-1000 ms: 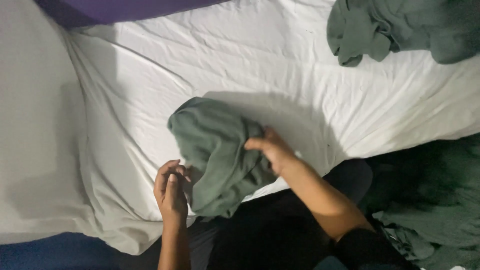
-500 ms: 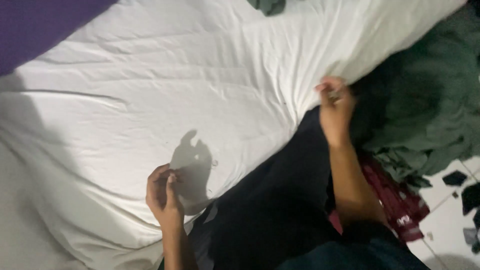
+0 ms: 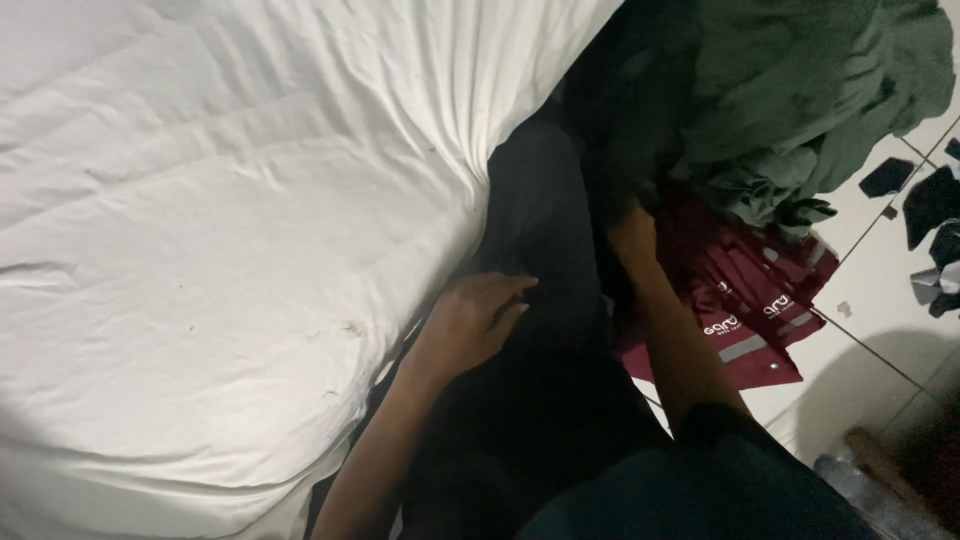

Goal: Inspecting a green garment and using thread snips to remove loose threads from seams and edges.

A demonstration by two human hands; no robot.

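Note:
My right hand (image 3: 632, 238) reaches down beside the bed into a heap of clothes on the floor. It sits where a dark red garment (image 3: 745, 300) with grey reflective strips meets a pile of green clothes (image 3: 800, 90). Its fingers are lost in shadow, so any grip is hidden. My left hand (image 3: 472, 322) lies with fingers stretched out against my dark trousers (image 3: 545, 230), just off the edge of the white bed sheet (image 3: 220, 230). It holds nothing.
The white sheet covers the bed across the left half of the view. Pale floor tiles (image 3: 880, 300) show at the right with small dark cloth scraps (image 3: 925, 195). A plastic bottle (image 3: 860, 490) lies at the bottom right.
The view has swung right and down. The green garment seen on the sheet a second ago is gone from it. My right hand dropped into the floor pile; my left came off the sheet onto my leg.

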